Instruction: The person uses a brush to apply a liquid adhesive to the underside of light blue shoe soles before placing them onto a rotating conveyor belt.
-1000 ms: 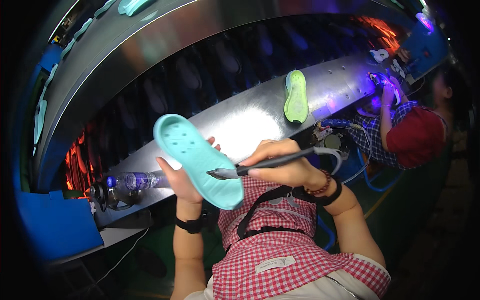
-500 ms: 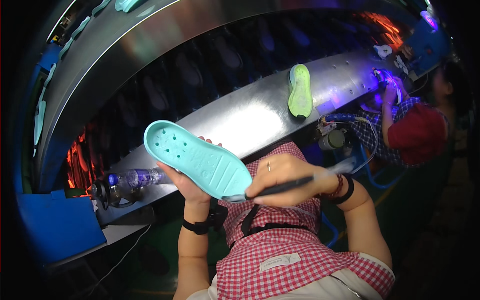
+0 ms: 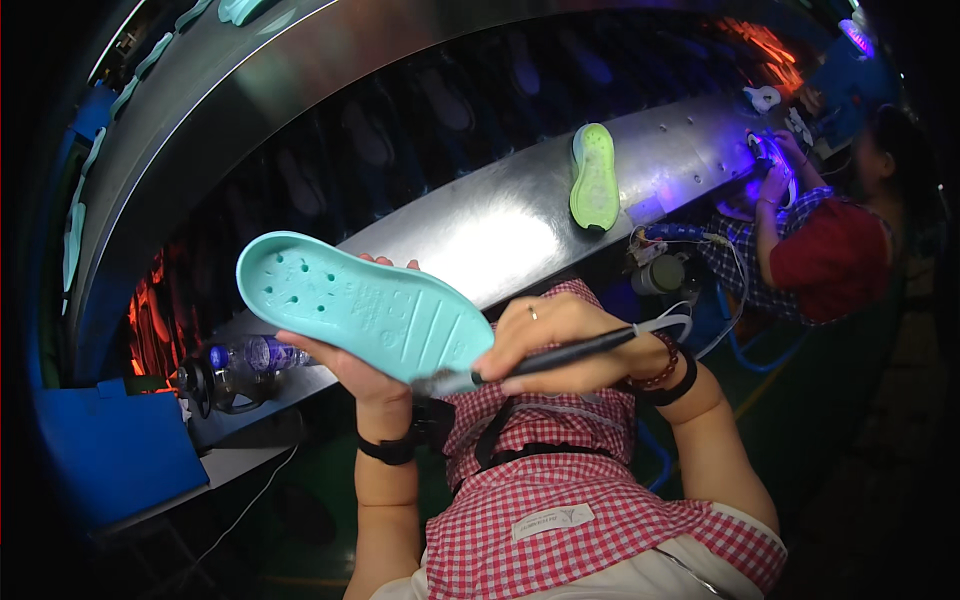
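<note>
My left hand [image 3: 352, 368] is closed round a turquoise shoe sole [image 3: 370, 312], thumb at its near edge and fingertips showing past the far edge. The sole is tilted, with a row of small holes at its left end and ribbed grooves toward the right. In my right hand [image 3: 565, 340] is a slim black-handled brush [image 3: 570, 352], held like a pen, with a clear tube at its back end. The brush's blurred tip lies along the sole's near right edge; whether it touches cannot be made out. A yellow-green sole [image 3: 596, 180] lies alone on the metal bench.
The curved metal bench [image 3: 480, 230] runs in front of me, with a dark slotted conveyor behind it. Plastic bottles [image 3: 265, 354] and a blue box [image 3: 120, 455] stand at left. To the right are a cup [image 3: 662, 276], tubing, and a co-worker [image 3: 825, 250] holding a shoe under violet light.
The turquoise sole has shifted left and slightly up in my left hand. My right hand and the brush have moved a little left and up, and the brush's tip now sits farther left.
</note>
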`<state>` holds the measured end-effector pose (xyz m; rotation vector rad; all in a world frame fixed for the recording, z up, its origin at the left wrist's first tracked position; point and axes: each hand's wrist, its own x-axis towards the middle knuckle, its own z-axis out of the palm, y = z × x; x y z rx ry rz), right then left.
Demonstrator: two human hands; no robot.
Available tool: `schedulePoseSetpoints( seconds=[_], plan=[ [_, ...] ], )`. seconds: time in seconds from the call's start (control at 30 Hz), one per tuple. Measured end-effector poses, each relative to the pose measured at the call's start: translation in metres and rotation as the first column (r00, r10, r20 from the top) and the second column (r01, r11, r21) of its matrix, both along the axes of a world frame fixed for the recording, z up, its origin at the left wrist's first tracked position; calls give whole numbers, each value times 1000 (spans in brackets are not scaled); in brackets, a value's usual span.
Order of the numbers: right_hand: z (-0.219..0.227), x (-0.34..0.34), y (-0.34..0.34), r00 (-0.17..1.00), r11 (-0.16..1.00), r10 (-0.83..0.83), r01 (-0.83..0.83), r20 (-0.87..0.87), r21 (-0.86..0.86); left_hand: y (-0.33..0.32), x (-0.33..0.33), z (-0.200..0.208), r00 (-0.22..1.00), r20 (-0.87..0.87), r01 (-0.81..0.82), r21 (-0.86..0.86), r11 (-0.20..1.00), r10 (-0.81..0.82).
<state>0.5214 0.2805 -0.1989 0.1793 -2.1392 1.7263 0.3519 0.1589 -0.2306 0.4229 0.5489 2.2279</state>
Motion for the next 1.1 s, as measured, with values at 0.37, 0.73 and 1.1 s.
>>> schedulePoseSetpoints(
  seconds=[0.37,0.73,1.1],
  plan=[
    [-23,-8,-21,999,494,33,22,44,-869,-2,36,29,994,101,47,34,998,-50],
    [-3,-5,-18,998,921,-61,67,27,-385,-1,24,16,963,156,189,182,965,-218],
    [11,-4,6,998,988,-57,53,-23,-144,-7,7,18,956,-207,186,-112,976,-206]
  ],
)
